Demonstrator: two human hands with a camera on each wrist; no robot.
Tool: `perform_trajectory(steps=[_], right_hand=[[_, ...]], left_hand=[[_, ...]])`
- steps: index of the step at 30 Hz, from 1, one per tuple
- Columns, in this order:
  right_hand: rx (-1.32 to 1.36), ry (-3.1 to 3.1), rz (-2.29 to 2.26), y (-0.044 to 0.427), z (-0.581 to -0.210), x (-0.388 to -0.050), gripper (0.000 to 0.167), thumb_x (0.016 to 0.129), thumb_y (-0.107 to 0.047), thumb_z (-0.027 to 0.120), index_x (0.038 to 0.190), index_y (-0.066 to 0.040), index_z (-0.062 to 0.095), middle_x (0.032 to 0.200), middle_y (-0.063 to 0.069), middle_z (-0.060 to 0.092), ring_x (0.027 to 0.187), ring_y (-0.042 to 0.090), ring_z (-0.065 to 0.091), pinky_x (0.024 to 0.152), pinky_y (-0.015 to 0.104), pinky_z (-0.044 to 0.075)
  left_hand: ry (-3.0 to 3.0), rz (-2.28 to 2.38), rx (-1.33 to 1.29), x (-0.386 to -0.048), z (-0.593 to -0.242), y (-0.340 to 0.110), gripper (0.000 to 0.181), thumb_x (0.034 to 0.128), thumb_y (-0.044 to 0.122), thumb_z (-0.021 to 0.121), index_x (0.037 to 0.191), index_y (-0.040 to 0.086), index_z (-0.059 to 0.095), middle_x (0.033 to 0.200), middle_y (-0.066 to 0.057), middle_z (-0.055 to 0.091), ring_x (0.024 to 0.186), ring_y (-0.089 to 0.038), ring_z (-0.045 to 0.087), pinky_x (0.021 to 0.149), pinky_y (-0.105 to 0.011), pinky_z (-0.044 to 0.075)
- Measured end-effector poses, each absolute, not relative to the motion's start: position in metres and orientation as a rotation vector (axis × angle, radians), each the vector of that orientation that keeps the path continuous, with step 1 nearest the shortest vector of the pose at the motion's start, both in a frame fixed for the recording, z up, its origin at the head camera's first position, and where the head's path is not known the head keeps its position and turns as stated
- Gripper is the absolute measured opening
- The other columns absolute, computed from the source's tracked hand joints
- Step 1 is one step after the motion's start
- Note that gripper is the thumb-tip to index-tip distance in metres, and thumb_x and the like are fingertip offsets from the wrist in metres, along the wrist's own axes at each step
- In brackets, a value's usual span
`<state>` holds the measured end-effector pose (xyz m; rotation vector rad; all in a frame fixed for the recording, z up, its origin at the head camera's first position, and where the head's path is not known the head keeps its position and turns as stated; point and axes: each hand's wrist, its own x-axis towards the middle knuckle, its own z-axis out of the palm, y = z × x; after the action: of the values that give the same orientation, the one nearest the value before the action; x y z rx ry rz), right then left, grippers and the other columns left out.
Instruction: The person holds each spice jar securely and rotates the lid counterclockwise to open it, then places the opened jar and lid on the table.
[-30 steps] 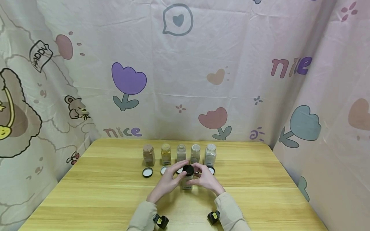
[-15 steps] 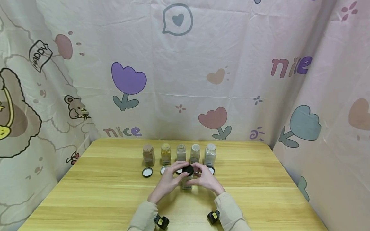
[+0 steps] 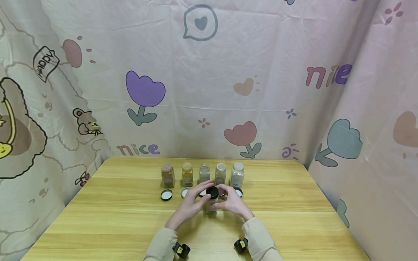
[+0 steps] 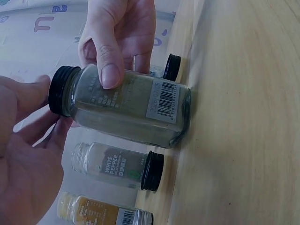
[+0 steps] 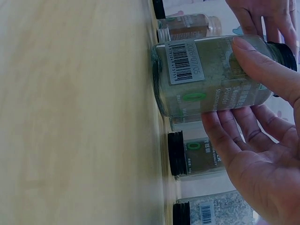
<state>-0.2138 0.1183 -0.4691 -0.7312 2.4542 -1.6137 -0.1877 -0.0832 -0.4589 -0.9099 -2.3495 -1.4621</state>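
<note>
A square glass spice jar (image 3: pixel 211 209) of greyish powder stands upright on the table, its black lid (image 3: pixel 212 192) on top. My left hand (image 3: pixel 191 203) holds that lid between thumb and fingers. From the other side, my right hand (image 3: pixel 233 203) grips the jar body, thumb across the glass in the right wrist view. A barcode label (image 5: pixel 183 61) shows low on the jar. Behind it stand several lidless spice jars in a row, among them a brown one (image 3: pixel 168 176), a yellow one (image 3: pixel 187 175) and a whitish one (image 3: pixel 237 175).
Upturned black lids with white liners lie before the row, such as the leftmost lid (image 3: pixel 166 195) and the rightmost lid (image 3: pixel 239 192); my hands partly cover the middle ones. The wooden table (image 3: pixel 114 214) meets a printed cloth (image 3: pixel 202 90) at the back.
My left hand and its fingers shift slightly at the lid. The right hand and the jar stay in place, and the row behind is unchanged.
</note>
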Motion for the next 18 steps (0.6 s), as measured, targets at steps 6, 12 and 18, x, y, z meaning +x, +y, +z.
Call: perform_trajectory(steps=[6,12,18], right_hand=[[-0.721,2.466,-1.601,0.1182,-0.4685,-0.2126,0.054,0.075,-0.008,0.087,0.122,-0.004,0.063,0.108,0.010,0.068,0.098,0.018,0.063,0.090,0.031,0.058],[-0.735,2.434,-1.622,0.1183,-0.4689,-0.2129,0.053,0.076,-0.007,0.086,0.122,-0.002,0.063,0.108,0.010,0.067,0.101,0.021,0.063,0.099,0.042,0.058],[-0.737,2.438,-1.626,0.1187,-0.4697,-0.2139,0.051,0.075,-0.007,0.087,0.120,-0.002,0.063,0.105,0.010,0.067,0.100,0.022,0.062,0.102,0.049,0.056]], left_hand=[[-2.338,-1.411,-0.994,-0.1883,-0.4590,-0.0838,0.038,0.0995,0.005,0.058,0.136,-0.006,0.058,0.141,-0.026,0.058,0.128,-0.043,0.057,0.107,-0.050,0.052],[-2.314,-1.378,-0.840,-0.1865,-0.4590,-0.0790,0.035,0.0923,0.012,0.071,0.125,0.001,0.068,0.127,-0.015,0.069,0.118,-0.035,0.066,0.102,-0.045,0.057],[-2.305,-1.416,-0.727,-0.1860,-0.4595,-0.0760,0.036,0.0866,0.019,0.079,0.119,0.007,0.072,0.120,-0.007,0.069,0.114,-0.028,0.066,0.101,-0.042,0.057]])
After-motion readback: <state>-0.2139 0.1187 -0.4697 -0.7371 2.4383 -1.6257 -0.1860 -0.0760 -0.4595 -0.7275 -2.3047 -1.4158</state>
